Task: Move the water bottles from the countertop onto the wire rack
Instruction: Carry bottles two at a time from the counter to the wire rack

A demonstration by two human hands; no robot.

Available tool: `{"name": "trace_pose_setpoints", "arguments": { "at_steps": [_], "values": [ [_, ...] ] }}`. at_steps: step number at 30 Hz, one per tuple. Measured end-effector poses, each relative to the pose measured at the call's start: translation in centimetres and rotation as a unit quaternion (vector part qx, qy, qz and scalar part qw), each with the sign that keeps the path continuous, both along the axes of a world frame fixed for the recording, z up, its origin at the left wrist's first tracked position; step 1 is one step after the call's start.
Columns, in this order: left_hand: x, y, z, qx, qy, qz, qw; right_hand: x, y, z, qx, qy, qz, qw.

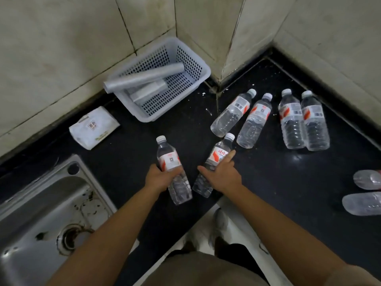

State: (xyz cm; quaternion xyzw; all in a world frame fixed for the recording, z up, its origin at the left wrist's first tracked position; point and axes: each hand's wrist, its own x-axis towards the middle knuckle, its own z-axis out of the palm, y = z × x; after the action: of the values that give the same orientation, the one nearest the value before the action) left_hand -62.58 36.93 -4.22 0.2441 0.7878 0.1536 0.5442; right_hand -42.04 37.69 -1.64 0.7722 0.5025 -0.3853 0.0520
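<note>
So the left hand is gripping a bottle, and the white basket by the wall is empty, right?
Not quite. The head view shows the left hand gripping a bottle, but the basket by the wall is not empty: a grey roll and a smaller grey pack lie in it.

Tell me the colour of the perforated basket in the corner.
Pale lavender-grey basket, seen in the head view.

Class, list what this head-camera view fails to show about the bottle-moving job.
- Wire rack: nowhere in the head view.
- Two bottles at the right: caps cut off by the edge.
- Right hand: covers its bottle, so grip is unclear.
- Left hand fingers: hidden under its bottle.
</note>
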Motion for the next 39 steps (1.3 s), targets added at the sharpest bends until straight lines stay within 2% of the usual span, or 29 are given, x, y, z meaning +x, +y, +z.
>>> {"name": "trace_pose_setpoints", "arguments": {
  "at_steps": [3, 9, 12, 18, 24, 27, 30, 35, 39],
  "values": [
    [1.7, 0.7, -0.3, -0.003, 0.006, -0.005, 1.000, 1.1, 0.3, -0.4, 0.000, 0.014, 0.030, 0.999],
    [7.0, 2.4, -0.2, 0.013, 0.150, -0.084, 0.985, 4.0, 1.4, -0.6, 0.008, 0.032, 0.104, 0.994],
    [7.3, 2.7, -0.7, 0.004, 0.119, -0.042, 0.992, 5.4, 1.8, -0.8, 0.001, 0.046, 0.105, 0.993],
    [5.9, 3.0, -1.4, 0.007, 0.095, -0.054, 0.994, 5.0, 1.9, -1.3, 0.023, 0.074, 0.094, 0.993],
    [5.8, 2.8, -0.1, 0.019, 0.079, -0.007, 0.997, 5.0, 2.2, -1.4, 0.023, 0.070, 0.063, 0.995],
    [6.0, 2.8, 2.3, 0.071, 0.107, -0.001, 0.992, 6.2, 2.7, -0.2, 0.021, 0.094, 0.046, 0.994],
    [6.2, 3.3, 5.3, 0.152, 0.119, -0.019, 0.981, 7.8, 2.7, 1.6, 0.060, 0.117, 0.014, 0.991],
    [7.6, 6.0, 12.4, 0.288, 0.098, -0.053, 0.951, 9.9, 3.6, 7.6, 0.208, 0.158, -0.057, 0.964],
    [10.0, 7.5, 18.5, 0.398, 0.099, -0.123, 0.904, 11.6, 2.2, 13.6, 0.344, 0.153, -0.133, 0.917]
  ]
}}
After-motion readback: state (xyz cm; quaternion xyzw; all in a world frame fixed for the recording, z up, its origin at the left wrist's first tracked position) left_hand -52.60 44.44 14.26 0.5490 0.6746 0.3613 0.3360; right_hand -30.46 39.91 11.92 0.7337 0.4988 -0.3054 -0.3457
